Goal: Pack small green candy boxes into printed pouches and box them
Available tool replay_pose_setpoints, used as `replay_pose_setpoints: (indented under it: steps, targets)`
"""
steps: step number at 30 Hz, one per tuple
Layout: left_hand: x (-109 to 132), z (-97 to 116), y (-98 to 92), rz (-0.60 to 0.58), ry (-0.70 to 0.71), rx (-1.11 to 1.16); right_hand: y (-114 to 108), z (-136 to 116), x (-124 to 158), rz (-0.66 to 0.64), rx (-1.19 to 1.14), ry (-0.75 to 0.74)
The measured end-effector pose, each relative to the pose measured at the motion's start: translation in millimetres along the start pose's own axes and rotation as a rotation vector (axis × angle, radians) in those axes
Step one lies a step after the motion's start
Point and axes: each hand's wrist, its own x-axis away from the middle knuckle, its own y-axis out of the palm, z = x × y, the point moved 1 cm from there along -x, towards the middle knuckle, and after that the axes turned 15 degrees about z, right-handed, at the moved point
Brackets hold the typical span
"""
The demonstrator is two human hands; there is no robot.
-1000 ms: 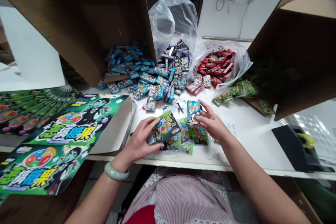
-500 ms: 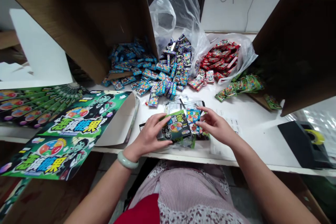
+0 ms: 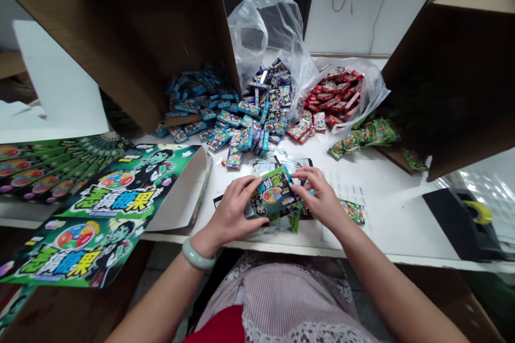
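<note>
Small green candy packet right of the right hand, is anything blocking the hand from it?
Nothing visible: the right hand sits just left of the small green candy packet, with only a flat white printed sheet beneath it.

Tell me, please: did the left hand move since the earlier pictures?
Yes, rightward: the left hand is now directly below the front candy pack, not left of it.

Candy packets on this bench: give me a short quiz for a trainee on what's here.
1. Which hand wears the jade bangle: left or right?
2. True or false: the green packet lies on the bench with no hand touching it.
3. What colour are the packets heaped at the mouth of the left cardboard box?

Key: 1. left; 2. false; 3. blue.
</note>
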Motion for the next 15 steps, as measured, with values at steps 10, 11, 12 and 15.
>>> replay_pose_setpoints:
  steps: [10,11,12,15]
  targets:
    - [-6.1,49.4,5.9,0.076,-0.42,0.404,-20.8,-31.5,15.0,-0.191,-0.088,0.141]
    - [-2.6,52.1,12.9,0.08,-0.519,0.552,-25.4,-32.7,15.8,-0.216,-0.039,0.087]
    - [2.0,54.4,20.5,0.092,-0.619,0.684,-29.1,-32.7,17.1,-0.229,0.019,0.032]
    - [18.7,60.9,40.6,0.146,-0.847,0.944,-31.2,-27.3,22.8,-0.185,0.166,-0.104]
